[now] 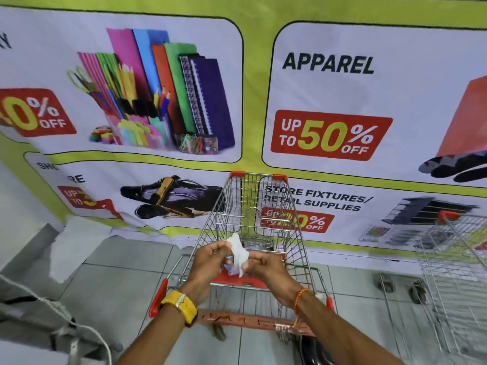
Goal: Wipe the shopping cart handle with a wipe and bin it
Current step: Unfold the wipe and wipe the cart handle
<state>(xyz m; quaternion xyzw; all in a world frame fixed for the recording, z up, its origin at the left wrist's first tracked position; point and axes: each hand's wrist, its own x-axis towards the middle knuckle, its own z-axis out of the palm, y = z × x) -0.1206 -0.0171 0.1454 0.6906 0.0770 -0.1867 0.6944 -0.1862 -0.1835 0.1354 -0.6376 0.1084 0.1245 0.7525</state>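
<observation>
A metal shopping cart (295,233) with red corner caps stands in front of me. Its worn reddish handle (237,320) runs across below my wrists. Above the cart's child seat, both hands meet on a crumpled white wipe (239,250). My left hand (208,262), with a yellow watch on the wrist, pinches the wipe's left side. My right hand (266,267), with an orange bead bracelet, grips its lower right part. Something small and bluish shows between my fingers under the wipe; I cannot tell what it is. Neither hand touches the handle.
A large sale banner (326,64) covers the wall just beyond the cart. A second wire cart (458,248) stands at the right. Grey equipment with a white cable (66,320) sits at the lower left. The floor is pale tile (110,280).
</observation>
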